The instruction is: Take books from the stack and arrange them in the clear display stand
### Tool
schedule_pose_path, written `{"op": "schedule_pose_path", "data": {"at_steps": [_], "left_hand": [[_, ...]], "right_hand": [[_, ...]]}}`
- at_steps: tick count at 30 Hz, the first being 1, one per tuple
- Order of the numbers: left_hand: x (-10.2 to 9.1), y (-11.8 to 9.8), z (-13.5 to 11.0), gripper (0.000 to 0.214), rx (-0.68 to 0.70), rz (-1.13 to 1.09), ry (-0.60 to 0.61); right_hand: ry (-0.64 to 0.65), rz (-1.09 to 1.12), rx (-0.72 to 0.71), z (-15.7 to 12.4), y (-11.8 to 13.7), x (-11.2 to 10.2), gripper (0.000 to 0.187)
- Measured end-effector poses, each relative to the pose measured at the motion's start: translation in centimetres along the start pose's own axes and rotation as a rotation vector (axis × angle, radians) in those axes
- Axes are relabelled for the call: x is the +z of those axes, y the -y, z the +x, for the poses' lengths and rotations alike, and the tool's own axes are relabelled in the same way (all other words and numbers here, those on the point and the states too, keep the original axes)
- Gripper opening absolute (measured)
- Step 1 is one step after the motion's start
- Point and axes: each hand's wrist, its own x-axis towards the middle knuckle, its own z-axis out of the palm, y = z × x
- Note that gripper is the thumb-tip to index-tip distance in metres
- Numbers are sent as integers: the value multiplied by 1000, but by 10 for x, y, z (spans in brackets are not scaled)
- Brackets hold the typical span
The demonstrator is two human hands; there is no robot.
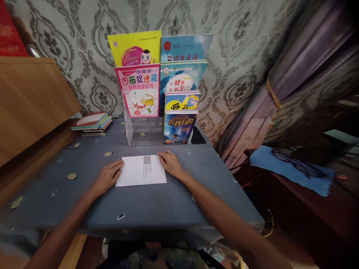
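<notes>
A thin white booklet (133, 172) lies flat on the table, with a small grey block and fine print near the middle of its upper side. Along its left edge rests my left hand (108, 177), fingers together and closed on that edge. My right hand (171, 164) holds the upper right corner, its fingertips bent over the edge. The undersides of both hands are hidden. Behind the booklet stands a clear acrylic book rack (146, 139), holding a pink picture book (141, 91), a yellow book (134, 43) and several blue books (179, 127).
A small stack of books (94, 123) lies at the back left, beside a wooden panel (36, 97). A black phone (198, 135) lies right of the rack. To the right, glasses (300, 163) rest on a blue cloth (266, 160), below a purple curtain (252, 108).
</notes>
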Motion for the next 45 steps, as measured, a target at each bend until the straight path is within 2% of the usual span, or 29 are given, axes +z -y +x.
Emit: {"op": "schedule_pose_path", "data": {"at_steps": [11,20,23,29,34,37,41,45], "left_hand": [[-16,-33,-30,45,26,18,14],[-23,-75,-59,34,204,-48,-63],[-23,-88,-61,34,226,-54,-45],[-10,-100,-49,40,211,5,31],[7,-107,-23,43,157,45,125],[10,-111,-6,44,147,89,176],[6,-117,8,41,208,184,246],[3,-126,8,46,298,304,319]], "right_hand": [[15,-246,-110,-11,17,0,30],[-1,-289,-95,-11,23,5,29],[5,-289,-88,-11,24,4,29],[3,-252,-103,-11,23,4,28],[9,-269,-115,-11,23,4,28],[12,-267,-117,-12,23,4,28],[17,-245,-109,-13,22,4,28],[25,-217,-108,-12,20,3,30]]}}
